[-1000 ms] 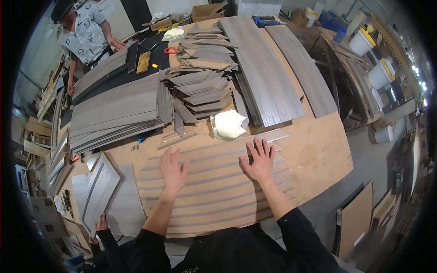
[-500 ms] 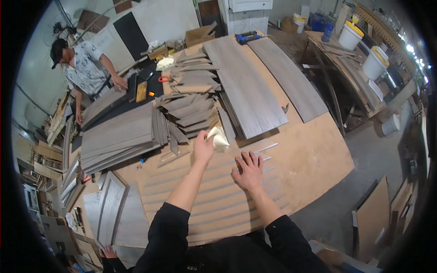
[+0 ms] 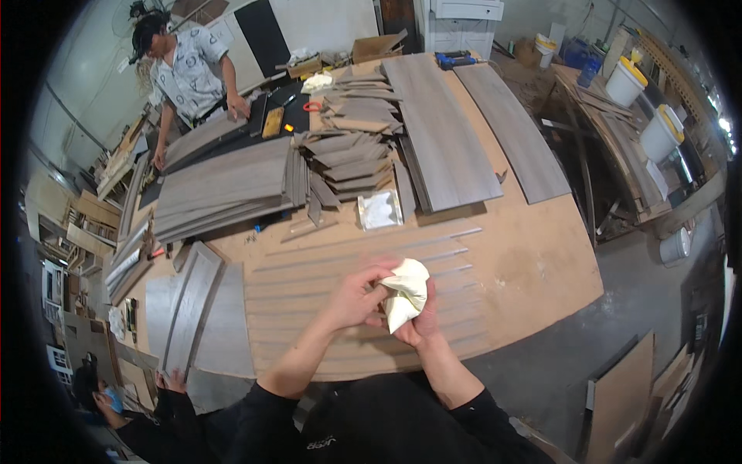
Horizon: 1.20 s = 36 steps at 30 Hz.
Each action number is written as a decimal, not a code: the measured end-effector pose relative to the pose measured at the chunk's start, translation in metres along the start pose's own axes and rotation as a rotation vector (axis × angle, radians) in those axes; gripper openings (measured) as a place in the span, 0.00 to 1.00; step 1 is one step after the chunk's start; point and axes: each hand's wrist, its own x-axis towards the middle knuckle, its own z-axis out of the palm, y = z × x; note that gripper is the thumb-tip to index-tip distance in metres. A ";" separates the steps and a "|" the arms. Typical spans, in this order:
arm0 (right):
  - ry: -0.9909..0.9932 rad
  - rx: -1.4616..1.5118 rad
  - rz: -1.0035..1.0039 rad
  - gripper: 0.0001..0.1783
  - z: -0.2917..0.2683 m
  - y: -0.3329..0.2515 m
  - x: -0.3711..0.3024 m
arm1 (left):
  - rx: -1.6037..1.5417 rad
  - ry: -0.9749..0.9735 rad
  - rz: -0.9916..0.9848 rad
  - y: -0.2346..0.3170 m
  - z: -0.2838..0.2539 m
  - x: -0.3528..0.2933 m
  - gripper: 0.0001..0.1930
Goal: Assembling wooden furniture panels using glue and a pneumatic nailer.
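While the left hand point(image 3: 358, 298) pinches and the right hand point(image 3: 425, 328) cradles the pale-yellow, tapered, film-like bag point(image 3: 410, 286) between them, it looks light, soft and squeezable, best held around its fuller body.

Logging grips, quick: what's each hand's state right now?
Left hand: closed, holding the pale yellow bag.
Right hand: holding the same bag from its right side.
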 end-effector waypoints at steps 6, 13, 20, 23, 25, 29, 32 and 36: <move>0.460 -0.170 -0.290 0.26 -0.041 -0.008 -0.025 | 0.087 0.280 0.132 -0.010 0.002 -0.052 0.08; 0.487 -0.386 -0.407 0.29 -0.012 -0.015 -0.052 | 0.077 0.265 0.161 0.021 0.028 -0.081 0.06; 0.321 -0.574 -0.465 0.30 -0.010 -0.018 -0.076 | 0.268 0.143 0.207 0.075 0.037 -0.079 0.17; 0.322 -0.632 -0.489 0.30 -0.009 -0.018 -0.084 | 0.328 0.068 0.229 0.076 0.041 -0.078 0.16; 0.345 -0.655 -0.506 0.30 -0.012 -0.021 -0.090 | 0.341 0.038 0.260 0.077 0.043 -0.077 0.14; 0.313 -0.659 -0.511 0.32 -0.017 -0.026 -0.099 | 0.293 -0.061 0.151 0.076 0.041 -0.075 0.11; 0.309 -0.656 -0.528 0.32 -0.020 -0.029 -0.103 | 0.288 -0.123 0.097 0.079 0.040 -0.072 0.09; 0.285 -0.649 -0.553 0.33 -0.023 -0.033 -0.105 | 0.259 -0.149 0.041 0.085 0.047 -0.068 0.07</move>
